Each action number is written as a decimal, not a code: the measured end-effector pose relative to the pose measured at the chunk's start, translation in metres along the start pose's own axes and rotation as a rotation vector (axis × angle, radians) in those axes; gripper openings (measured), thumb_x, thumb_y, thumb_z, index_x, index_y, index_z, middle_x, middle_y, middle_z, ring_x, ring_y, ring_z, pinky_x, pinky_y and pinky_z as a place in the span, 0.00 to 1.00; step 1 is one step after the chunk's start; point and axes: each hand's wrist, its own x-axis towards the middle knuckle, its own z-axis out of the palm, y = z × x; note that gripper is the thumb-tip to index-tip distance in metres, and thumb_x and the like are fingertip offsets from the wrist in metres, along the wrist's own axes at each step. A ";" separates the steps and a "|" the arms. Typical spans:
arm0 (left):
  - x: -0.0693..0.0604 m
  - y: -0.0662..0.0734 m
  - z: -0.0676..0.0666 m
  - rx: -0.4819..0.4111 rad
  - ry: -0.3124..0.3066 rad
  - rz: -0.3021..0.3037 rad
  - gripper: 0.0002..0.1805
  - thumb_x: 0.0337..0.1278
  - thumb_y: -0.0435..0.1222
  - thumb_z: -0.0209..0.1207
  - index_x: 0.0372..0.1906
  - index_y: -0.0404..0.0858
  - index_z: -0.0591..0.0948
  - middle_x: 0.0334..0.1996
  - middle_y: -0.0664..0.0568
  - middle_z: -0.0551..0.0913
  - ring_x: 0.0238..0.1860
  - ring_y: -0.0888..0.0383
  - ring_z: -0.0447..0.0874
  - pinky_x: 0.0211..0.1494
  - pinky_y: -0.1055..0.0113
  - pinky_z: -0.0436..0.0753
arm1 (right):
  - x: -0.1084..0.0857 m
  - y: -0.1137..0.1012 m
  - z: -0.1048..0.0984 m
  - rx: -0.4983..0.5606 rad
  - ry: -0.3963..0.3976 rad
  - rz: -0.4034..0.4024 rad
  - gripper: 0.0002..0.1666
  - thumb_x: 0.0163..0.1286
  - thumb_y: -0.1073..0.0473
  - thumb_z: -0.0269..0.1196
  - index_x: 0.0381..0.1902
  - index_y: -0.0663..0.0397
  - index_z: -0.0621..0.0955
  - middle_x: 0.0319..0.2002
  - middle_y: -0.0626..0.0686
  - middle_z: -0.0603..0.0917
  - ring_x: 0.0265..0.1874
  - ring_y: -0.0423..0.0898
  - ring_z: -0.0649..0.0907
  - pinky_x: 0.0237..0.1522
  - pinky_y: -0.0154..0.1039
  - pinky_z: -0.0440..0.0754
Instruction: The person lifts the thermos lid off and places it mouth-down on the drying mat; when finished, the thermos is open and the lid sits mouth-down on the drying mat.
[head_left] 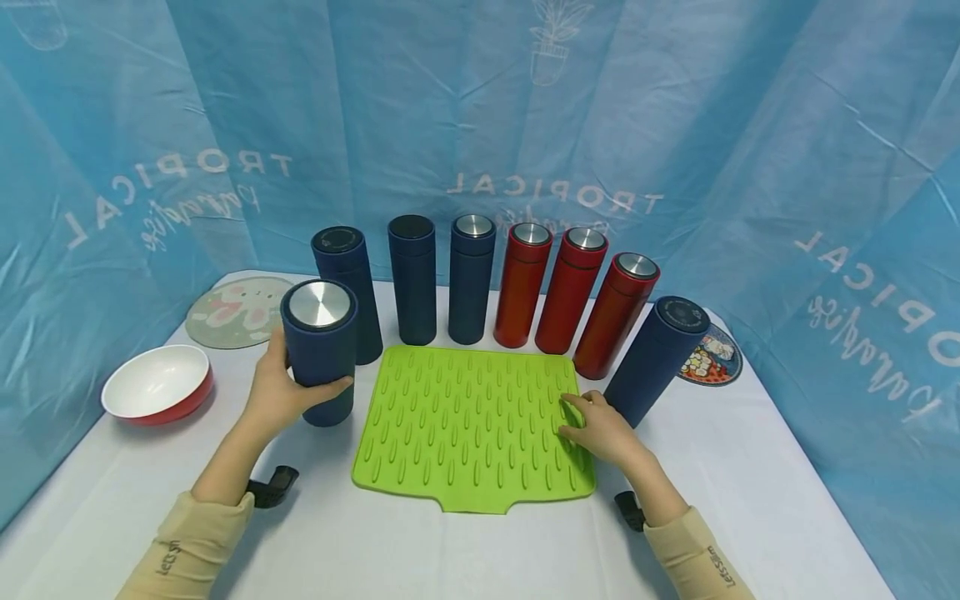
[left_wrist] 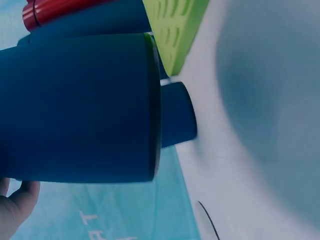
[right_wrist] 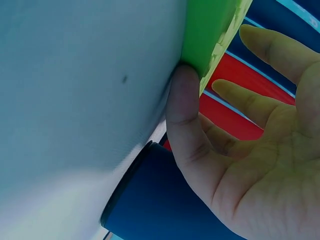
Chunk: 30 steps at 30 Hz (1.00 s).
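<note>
My left hand (head_left: pixel 279 390) grips a navy thermos flask (head_left: pixel 321 354) with a silver lid, left of the green ridged mat (head_left: pixel 465 417). The flask looks upright and raised off the table; in the left wrist view its side (left_wrist: pixel 75 110) fills much of the picture, with only a few fingertips (left_wrist: pixel 22 200) showing. Over the mat's right edge is my right hand (head_left: pixel 603 427), its fingers spread and slightly bent, nothing held. In the right wrist view one digit (right_wrist: pixel 185 95) lies by the mat's edge (right_wrist: pixel 207 40); whether it touches cannot be told.
Behind the mat stand several flasks in an arc: navy flasks (head_left: pixel 412 283) at left, red flasks (head_left: pixel 522 287) toward the right, another navy flask (head_left: pixel 652 362) at far right. A red-and-white bowl (head_left: pixel 157 383), a rabbit-print placemat (head_left: pixel 240 312) and a patterned round mat (head_left: pixel 712 358) lie outward.
</note>
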 end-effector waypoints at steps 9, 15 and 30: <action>0.004 0.009 0.015 0.045 -0.060 0.044 0.51 0.34 0.34 0.71 0.68 0.46 0.57 0.57 0.36 0.67 0.53 0.37 0.67 0.52 0.38 0.65 | -0.001 -0.001 -0.002 -0.007 0.005 -0.005 0.36 0.60 0.50 0.64 0.65 0.51 0.69 0.54 0.62 0.71 0.46 0.54 0.76 0.49 0.55 0.74; 0.007 0.007 0.024 0.092 -0.098 0.143 0.49 0.32 0.33 0.72 0.67 0.49 0.61 0.53 0.41 0.68 0.50 0.41 0.69 0.48 0.41 0.68 | 0.000 -0.001 -0.002 -0.005 0.003 -0.005 0.36 0.60 0.50 0.64 0.65 0.51 0.69 0.55 0.63 0.71 0.46 0.54 0.76 0.48 0.55 0.74; 0.015 0.013 0.042 0.387 -0.170 0.287 0.48 0.30 0.46 0.72 0.65 0.45 0.66 0.49 0.41 0.77 0.45 0.45 0.76 0.42 0.46 0.75 | -0.001 -0.002 -0.006 -0.002 -0.011 -0.010 0.36 0.60 0.50 0.64 0.65 0.51 0.68 0.54 0.62 0.72 0.45 0.53 0.76 0.48 0.54 0.75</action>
